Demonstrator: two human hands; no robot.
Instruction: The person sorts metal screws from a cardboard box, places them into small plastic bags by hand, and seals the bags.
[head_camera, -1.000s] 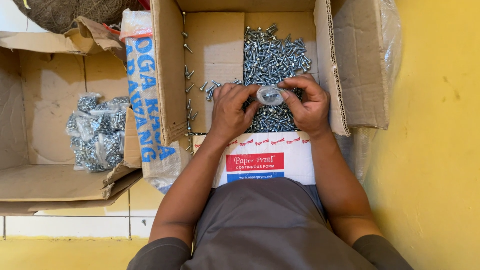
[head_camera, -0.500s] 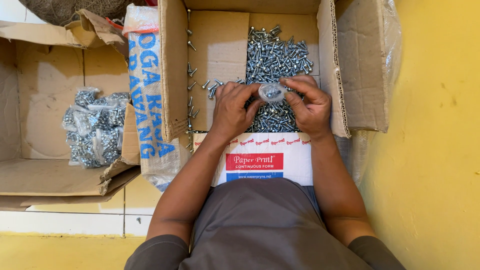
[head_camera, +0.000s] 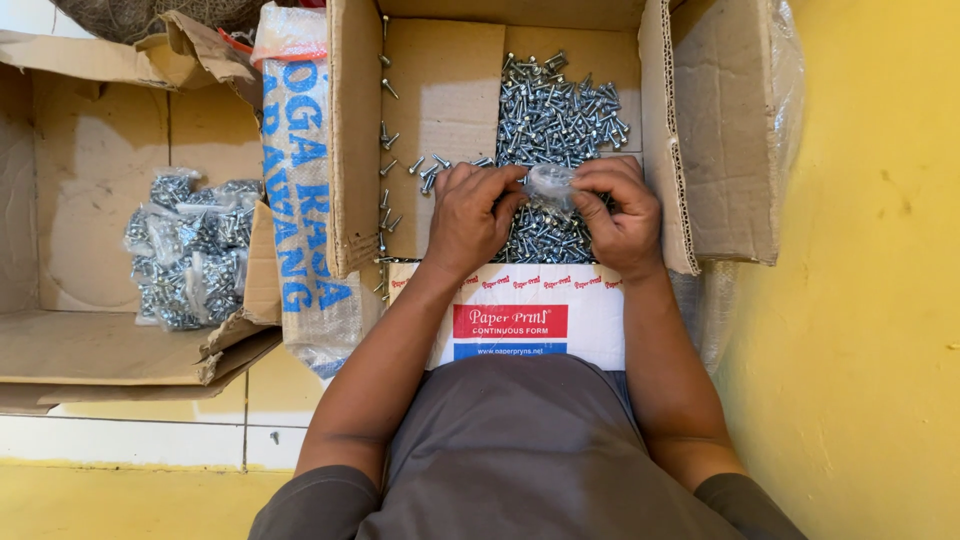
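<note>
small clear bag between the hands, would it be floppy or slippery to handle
The small clear bag looks thin and crumpled, so probably floppy. Its glossy film may be slippery. Both the left hand and right hand pinch it above the loose screws.

Tiled floor (head_camera: 150, 435) carries two open cardboard boxes: left box (head_camera: 60, 340), screw box (head_camera: 450, 100); woven sack (head_camera: 300, 200) between.

Bright, even daylight — soft shadows, sharp focus throughout.

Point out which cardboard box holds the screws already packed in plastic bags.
The open cardboard box on the left: its screws sit in filled plastic bags. The box under the hands holds loose screws.
</note>
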